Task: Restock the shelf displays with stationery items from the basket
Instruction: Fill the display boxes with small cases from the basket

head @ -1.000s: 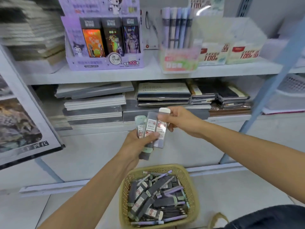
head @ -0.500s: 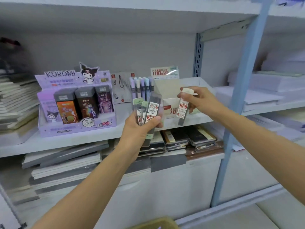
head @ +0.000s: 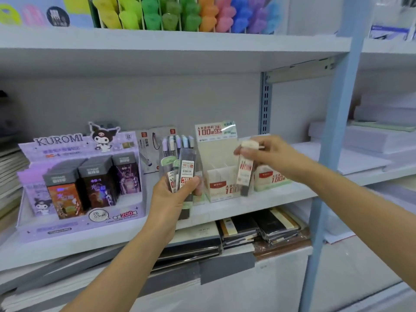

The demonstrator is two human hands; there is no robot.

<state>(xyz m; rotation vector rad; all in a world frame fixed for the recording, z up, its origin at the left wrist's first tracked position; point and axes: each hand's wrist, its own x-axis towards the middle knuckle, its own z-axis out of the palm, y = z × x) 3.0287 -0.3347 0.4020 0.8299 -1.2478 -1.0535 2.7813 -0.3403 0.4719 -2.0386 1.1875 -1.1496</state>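
Observation:
My left hand [head: 173, 199] grips a bunch of flat pencil-lead cases [head: 184, 170], dark and pale green with red-and-white labels, in front of the middle shelf [head: 258, 204]. My right hand [head: 270, 154] pinches a single lead case [head: 245, 171] by its white cap. That case hangs upright just above and in front of the cream display box [head: 222, 188], which has divided slots and a tall back card. A second cream box [head: 270, 179] sits to its right, partly behind my right hand. The basket is out of view.
A purple Kuromi display [head: 78, 183] with three dark lead boxes stands at the left of the shelf. Pens [head: 177, 143] stand behind my left hand. Notebook stacks [head: 261, 228] lie on the shelf below. A blue upright post [head: 333, 154] runs down the right. Coloured markers [head: 180, 14] fill the top shelf.
The view has lifted from the basket to the shelf. My right hand has carried the single case rightward and lower, over the cream display box. My left hand still holds the bunch.

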